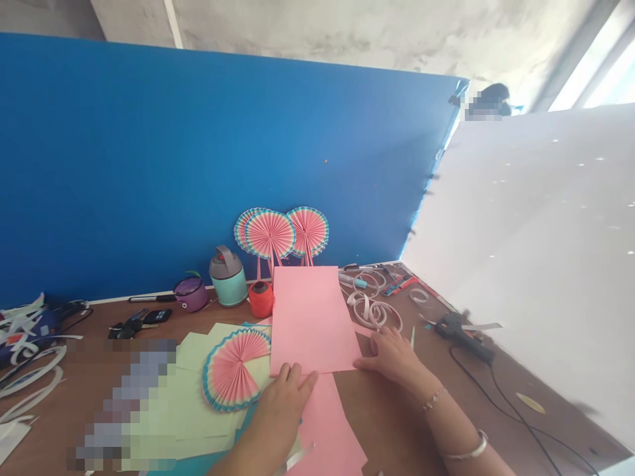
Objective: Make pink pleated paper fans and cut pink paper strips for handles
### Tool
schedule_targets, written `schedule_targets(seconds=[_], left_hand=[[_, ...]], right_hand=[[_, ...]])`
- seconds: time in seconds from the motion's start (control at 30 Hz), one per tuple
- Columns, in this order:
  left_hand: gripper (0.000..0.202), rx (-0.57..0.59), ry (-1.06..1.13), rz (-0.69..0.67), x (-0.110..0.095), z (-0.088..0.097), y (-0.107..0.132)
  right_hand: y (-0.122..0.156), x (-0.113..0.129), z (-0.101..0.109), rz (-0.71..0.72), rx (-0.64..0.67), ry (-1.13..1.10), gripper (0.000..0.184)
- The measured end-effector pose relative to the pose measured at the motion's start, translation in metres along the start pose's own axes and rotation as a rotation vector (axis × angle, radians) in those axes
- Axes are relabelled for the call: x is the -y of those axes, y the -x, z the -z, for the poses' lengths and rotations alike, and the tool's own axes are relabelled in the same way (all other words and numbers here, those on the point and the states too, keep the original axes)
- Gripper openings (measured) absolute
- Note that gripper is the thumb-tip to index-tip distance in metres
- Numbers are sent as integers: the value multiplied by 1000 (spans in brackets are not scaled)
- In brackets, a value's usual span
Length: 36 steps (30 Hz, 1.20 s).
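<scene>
A pink sheet of paper (312, 317) is in front of me, its far end in front of several standing fans. My left hand (288, 400) has its fingers closed at the sheet's near left edge. At the near right corner, the thumb of my right hand (391, 354) touches the sheet; its fingers are apart and bent, over a pink strip. More pink paper (330, 420) lies beneath, towards me. Left of the sheet, a pleated round paper fan (235, 370), pink with cream and blue rims, rests partly unfolded on pale green sheets (191, 403).
Three finished-looking pleated fans (270, 235) lean against the blue panel (198, 152). Nearby stand a teal flask (231, 284), red twine (260, 299) and a purple pot (191, 294). White tape coils (377, 311) and a corded glue gun (464, 334) lie to the right.
</scene>
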State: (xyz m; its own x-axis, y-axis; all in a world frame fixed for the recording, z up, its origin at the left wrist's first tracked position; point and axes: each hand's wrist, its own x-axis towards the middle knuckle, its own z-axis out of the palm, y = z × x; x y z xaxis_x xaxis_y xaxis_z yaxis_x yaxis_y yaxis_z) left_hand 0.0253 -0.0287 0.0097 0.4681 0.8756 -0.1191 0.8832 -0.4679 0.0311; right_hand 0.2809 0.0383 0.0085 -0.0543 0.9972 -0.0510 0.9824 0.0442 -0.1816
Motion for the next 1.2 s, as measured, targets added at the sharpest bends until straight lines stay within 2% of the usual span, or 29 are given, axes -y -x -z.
schedule_targets(seconds=[0.07,0.13,0.2,0.27,0.37,0.5,0.63,0.73,0.83,1.0,1.2], left_hand=[[67,-7,4,0,0,-1,0],[64,-46,6,-6,0,-4,-1],[63,-83,-2,-10,0,-6,-1],[62,-107,-13,-9,0,-7,0],[63,-106,-27,-9,0,-6,2],[61,-131,-35,-11,2,-9,2],[41,-134,6,23,8,-10,0],[29,-140,64,27,14,-7,-3],[26,-164,110,28,18,-6,-4],[22,-268,129,-22,21,-9,-3],[21,-227,94,-37,19,-5,-4]], right_hand=[[1,2,4,18,-31,-13,39],[4,10,9,118,-95,-70,32],[8,23,12,303,-161,-156,19],[13,39,11,509,-123,-190,4],[20,58,3,673,-74,-83,15],[24,65,-8,702,-104,62,22],[23,65,-12,692,-126,105,18],[22,66,-13,667,-127,97,11],[22,66,-11,645,-101,69,12],[26,66,-4,660,-52,-45,15],[26,66,-5,671,-50,-81,14]])
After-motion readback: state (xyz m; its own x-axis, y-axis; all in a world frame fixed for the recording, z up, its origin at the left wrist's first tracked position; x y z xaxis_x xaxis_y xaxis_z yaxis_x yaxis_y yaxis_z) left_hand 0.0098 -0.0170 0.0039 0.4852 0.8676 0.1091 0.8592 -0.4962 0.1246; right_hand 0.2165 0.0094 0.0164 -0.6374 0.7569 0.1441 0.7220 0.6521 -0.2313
